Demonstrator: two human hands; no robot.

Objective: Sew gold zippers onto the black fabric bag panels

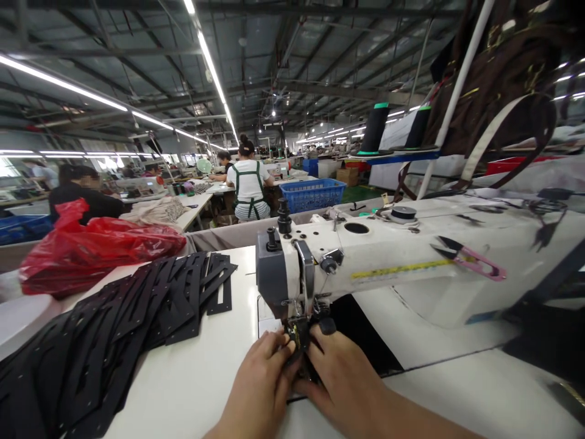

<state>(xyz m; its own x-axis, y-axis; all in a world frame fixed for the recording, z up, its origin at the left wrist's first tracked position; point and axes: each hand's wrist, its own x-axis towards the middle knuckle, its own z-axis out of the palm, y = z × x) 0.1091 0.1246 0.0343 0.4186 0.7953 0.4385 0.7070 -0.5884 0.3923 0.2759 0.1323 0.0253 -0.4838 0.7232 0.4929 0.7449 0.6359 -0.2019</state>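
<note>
Both hands are at the needle end of a white sewing machine (338, 250). My left hand (262, 381) pinches the near left edge of a black fabric piece (365, 332), just in front of the presser foot. My right hand (345, 372) grips the same piece from the right, thumb and fingers curled close to the foot. A narrow gold-coloured strip (296, 334), perhaps a zipper, shows between the hands. The fabric runs under the machine arm and spreads flat behind my right hand. My fingers and the foot hide the stitching point.
Left of the machine lies a fanned pile of black slotted pieces (137, 311), with a red plastic bag (105, 244) behind. Pink-handled thread snips (475, 259) rest against the machine arm. Black thread cones (373, 131) stand above. Beyond are a blue basket (313, 194) and several co-workers.
</note>
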